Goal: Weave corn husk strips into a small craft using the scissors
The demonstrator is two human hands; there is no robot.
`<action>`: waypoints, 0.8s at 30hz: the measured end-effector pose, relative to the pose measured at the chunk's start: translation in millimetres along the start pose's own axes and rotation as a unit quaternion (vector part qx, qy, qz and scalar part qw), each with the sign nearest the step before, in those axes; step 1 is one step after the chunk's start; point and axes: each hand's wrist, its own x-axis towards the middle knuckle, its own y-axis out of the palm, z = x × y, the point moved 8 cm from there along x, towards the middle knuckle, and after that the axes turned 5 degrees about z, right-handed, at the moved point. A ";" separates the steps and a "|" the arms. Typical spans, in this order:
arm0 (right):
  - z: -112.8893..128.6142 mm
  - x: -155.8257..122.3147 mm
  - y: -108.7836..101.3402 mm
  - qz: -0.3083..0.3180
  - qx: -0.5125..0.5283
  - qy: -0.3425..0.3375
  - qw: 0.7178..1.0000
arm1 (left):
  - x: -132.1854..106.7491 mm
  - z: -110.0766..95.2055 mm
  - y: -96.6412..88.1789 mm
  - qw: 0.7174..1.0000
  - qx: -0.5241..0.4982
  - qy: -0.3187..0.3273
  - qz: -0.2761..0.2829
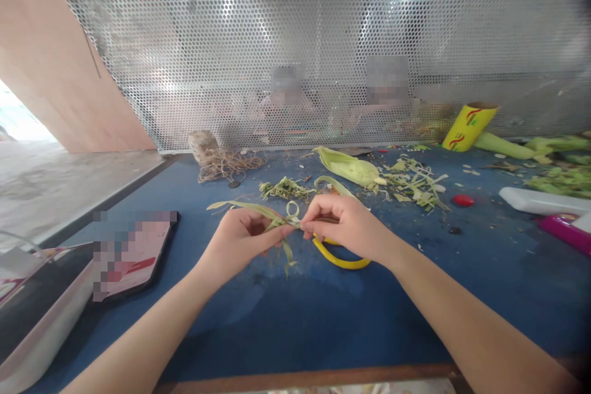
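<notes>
My left hand (240,239) and my right hand (344,225) meet over the blue table (295,314), both pinching thin green leaf strips (258,209). The strips trail left from my left fingers and curl into a small loop between the two hands. A yellow curved tool (339,258) lies on the table under my right hand. An unhusked green corn cob (351,167) rests just beyond my hands, with a small heap of cut strips (284,188) to its left.
Husk scraps (415,184) litter the table's right side, near a red cap (463,200), a yellow roll (468,126) and more corn (508,148). A rubber band pile (228,165) lies far left. A phone (132,252) lies at left. A perforated metal screen (323,55) backs the table, with people behind it.
</notes>
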 end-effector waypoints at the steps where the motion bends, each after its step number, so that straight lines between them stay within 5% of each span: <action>1: 2.4 -1.0 -1.6 0.001 0.001 -0.003 1.000 | -0.3 -0.7 -1.9 1.000 0.007 0.002 0.001; 12: 9.2 -2.8 2.8 0.026 0.085 -0.037 0.995 | -0.8 -9.5 10.0 0.992 -0.081 0.069 0.063; 19: 9.4 -3.6 3.8 0.025 0.052 -0.041 0.997 | -3.7 -21.0 -5.3 0.977 -0.116 0.173 -0.039; 24: 10.9 -3.8 8.5 0.027 -0.005 -0.057 0.998 | 0.5 1.1 7.7 0.971 -0.237 0.036 -0.015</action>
